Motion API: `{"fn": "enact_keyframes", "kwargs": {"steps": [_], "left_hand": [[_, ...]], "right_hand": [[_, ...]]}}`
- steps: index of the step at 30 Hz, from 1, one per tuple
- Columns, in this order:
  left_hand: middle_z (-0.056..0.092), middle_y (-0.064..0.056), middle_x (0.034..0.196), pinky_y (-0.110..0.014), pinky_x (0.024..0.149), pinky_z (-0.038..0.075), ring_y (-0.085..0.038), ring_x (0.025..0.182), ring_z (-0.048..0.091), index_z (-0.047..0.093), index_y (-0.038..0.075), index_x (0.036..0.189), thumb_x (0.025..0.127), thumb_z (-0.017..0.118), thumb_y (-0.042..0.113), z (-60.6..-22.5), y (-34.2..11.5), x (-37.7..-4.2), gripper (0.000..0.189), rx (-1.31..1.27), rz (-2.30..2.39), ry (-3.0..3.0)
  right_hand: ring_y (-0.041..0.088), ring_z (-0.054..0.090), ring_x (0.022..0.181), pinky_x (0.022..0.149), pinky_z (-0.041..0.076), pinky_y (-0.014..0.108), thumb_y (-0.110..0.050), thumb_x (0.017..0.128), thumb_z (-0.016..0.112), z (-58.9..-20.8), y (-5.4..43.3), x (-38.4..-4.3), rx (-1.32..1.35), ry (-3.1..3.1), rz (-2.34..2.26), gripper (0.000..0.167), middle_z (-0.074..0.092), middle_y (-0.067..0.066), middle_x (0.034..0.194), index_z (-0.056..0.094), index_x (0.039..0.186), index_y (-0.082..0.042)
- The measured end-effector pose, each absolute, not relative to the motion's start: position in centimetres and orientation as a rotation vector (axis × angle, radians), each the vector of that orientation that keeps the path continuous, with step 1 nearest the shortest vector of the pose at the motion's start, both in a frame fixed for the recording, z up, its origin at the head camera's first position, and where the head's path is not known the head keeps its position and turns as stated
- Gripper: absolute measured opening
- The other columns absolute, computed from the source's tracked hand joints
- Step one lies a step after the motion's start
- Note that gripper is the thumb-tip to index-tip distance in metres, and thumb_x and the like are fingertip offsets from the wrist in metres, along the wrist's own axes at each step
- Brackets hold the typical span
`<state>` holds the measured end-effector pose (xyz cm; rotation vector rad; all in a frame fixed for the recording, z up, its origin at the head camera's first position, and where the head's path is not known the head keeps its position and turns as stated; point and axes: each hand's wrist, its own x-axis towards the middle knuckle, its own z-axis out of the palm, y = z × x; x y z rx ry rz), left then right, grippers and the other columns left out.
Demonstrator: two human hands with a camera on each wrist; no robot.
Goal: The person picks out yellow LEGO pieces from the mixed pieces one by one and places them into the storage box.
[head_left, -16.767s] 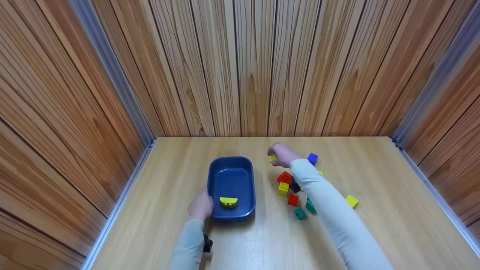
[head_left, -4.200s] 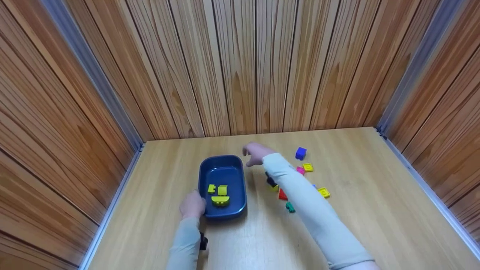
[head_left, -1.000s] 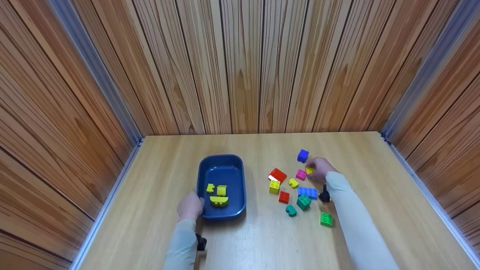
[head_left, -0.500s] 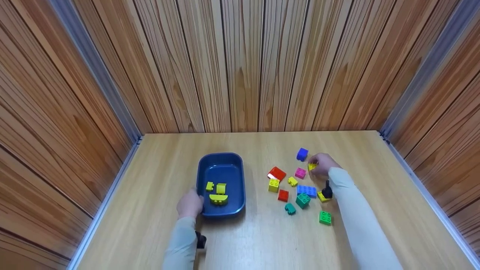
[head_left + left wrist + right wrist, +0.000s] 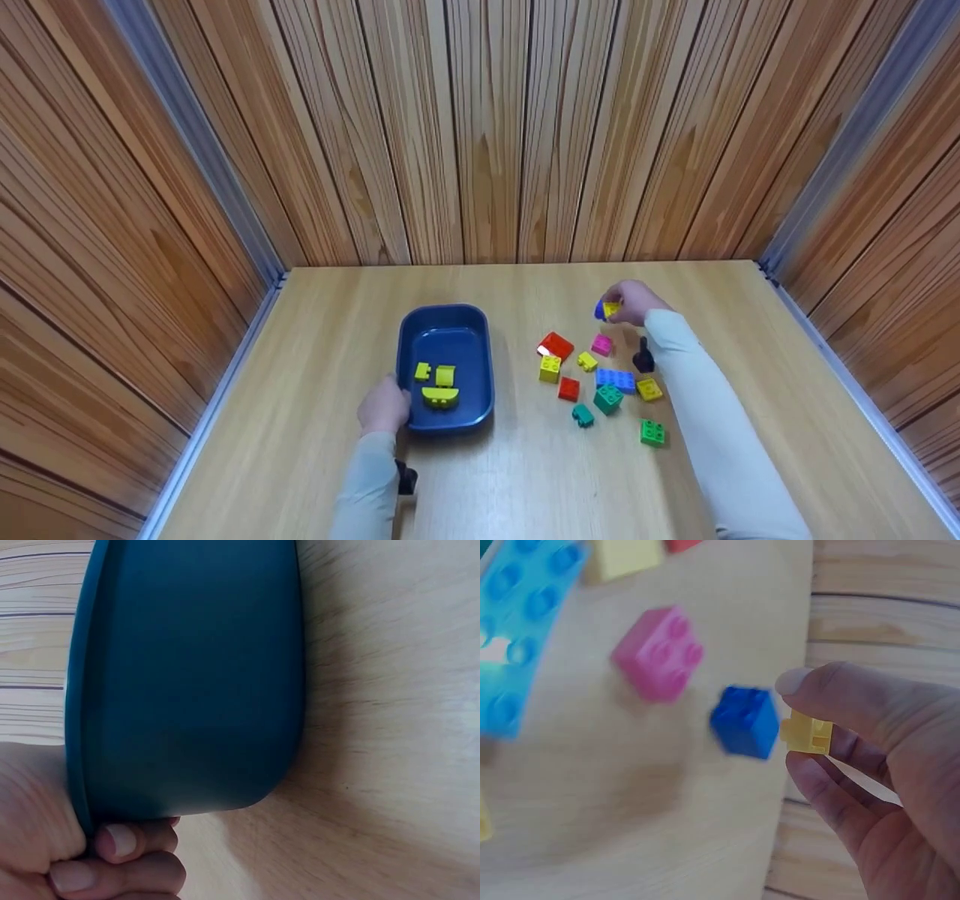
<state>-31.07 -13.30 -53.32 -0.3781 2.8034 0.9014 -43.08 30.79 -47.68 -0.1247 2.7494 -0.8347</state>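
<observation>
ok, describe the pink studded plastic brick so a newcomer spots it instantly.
Start at the dark blue rectangular tray; right of it, on the light wooden table, find the light blue oblong plastic brick. Between that and the dark blue cubic plastic brick beyond it sits the target. It's the only pink one.

Pinched in the right hand (image 5: 634, 300), a small yellow brick (image 5: 810, 733) points its studded side left in the right wrist view. A dark blue, round-cornered tray (image 5: 469, 356), gripped at its left edge, sits at lower centre of the head view, three yellow pieces (image 5: 440, 397) inside.
</observation>
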Motion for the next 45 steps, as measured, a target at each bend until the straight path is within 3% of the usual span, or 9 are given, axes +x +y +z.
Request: {"fn": "enact_keyframes", "kwargs": {"steps": [13,24,33,40,45], "left_hand": [[0.052,-0.025,0.132,-0.052,0.095,0.043,-0.038,0.116,0.054,0.044,-0.005,0.137,0.099,0.047,0.016,-53.3,-14.5,-31.0,0.044,-0.416,0.901,2.791],[0.05,-0.026,0.134,-0.053,0.094,0.043,-0.039,0.117,0.053,0.042,-0.006,0.139,0.099,0.048,0.015,-53.2,-15.1,-30.7,0.046,-0.467,0.903,2.798],[0.058,-0.021,0.124,-0.05,0.089,0.046,-0.032,0.103,0.059,0.048,-0.002,0.136,0.098,0.05,0.015,-53.3,-13.7,-31.1,0.041,-0.448,0.921,2.817],[0.054,-0.021,0.132,-0.052,0.094,0.043,-0.037,0.116,0.054,0.046,-0.001,0.139,0.098,0.051,0.016,-53.3,-12.9,-31.4,0.044,-0.461,0.925,2.805],[0.058,-0.019,0.126,-0.052,0.091,0.045,-0.035,0.112,0.057,0.05,0.0,0.136,0.097,0.052,0.015,-53.3,-13.0,-31.4,0.042,-0.457,0.907,2.83]], "right_hand": [[0.033,0.055,0.111,0.092,0.046,0.048,-0.006,0.083,0.072,-44.5,21.0,-45.7,-0.433,2.805,-0.823,0.043,0.058,0.016,0.122,0.06,0.124,-0.003],[0.027,0.058,0.106,0.088,0.049,0.038,-0.007,0.08,0.074,-43.7,11.6,-45.4,-0.681,2.808,-0.629,0.04,0.063,0.012,0.117,0.065,0.119,-0.004],[0.024,0.059,0.105,0.087,0.05,0.038,-0.009,0.083,0.073,-45.1,5.9,-44.9,-0.704,2.748,-0.641,0.037,0.063,0.01,0.116,0.065,0.119,-0.006],[0.024,0.059,0.107,0.089,0.05,0.039,-0.01,0.084,0.073,-46.4,3.0,-44.1,-0.727,2.713,-0.642,0.036,0.064,0.007,0.116,0.066,0.119,-0.008],[0.024,0.06,0.104,0.086,0.051,0.039,-0.007,0.082,0.075,-47.8,1.1,-44.0,-0.776,2.707,-0.637,0.035,0.065,0.007,0.114,0.068,0.117,-0.008]]}}
